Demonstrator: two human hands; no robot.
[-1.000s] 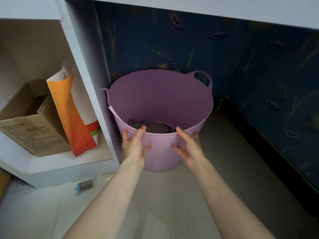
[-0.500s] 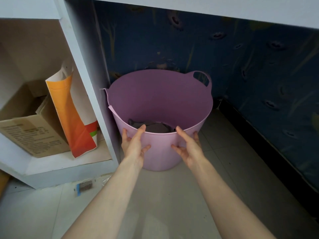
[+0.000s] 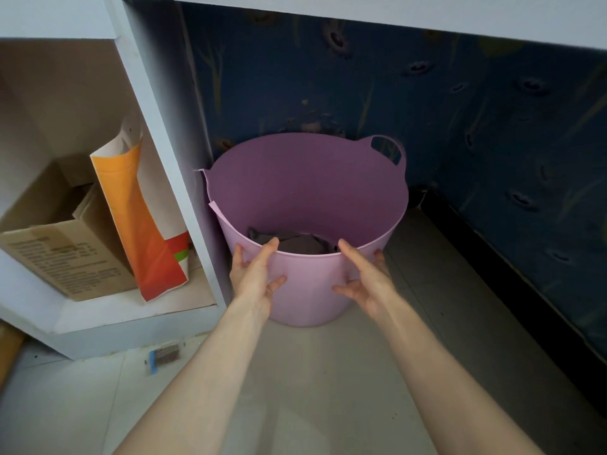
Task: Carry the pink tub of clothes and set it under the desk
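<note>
The pink tub [image 3: 305, 192] stands on the tiled floor under the white desk top [image 3: 394, 11], pushed into the corner against the desk's side panel [image 3: 170, 126] and the blue wall. Dark grey clothes [image 3: 302, 244] lie at its bottom, mostly hidden by the near wall. One handle shows at the far right rim. My left hand [image 3: 254, 277] and my right hand [image 3: 368, 277] are at the tub's near wall, fingers spread and fingertips up by the rim, not wrapped around anything.
A shelf compartment to the left of the side panel holds a cardboard box [image 3: 62, 254] and an orange-and-white paper bag [image 3: 141, 224]. A black baseboard [image 3: 509, 290] runs along the blue patterned wall on the right. A small packet [image 3: 164, 354] lies on the floor.
Almost nothing differs. The tub stays in the same corner spot, and both hands remain at its near wall, shifted only slightly.
</note>
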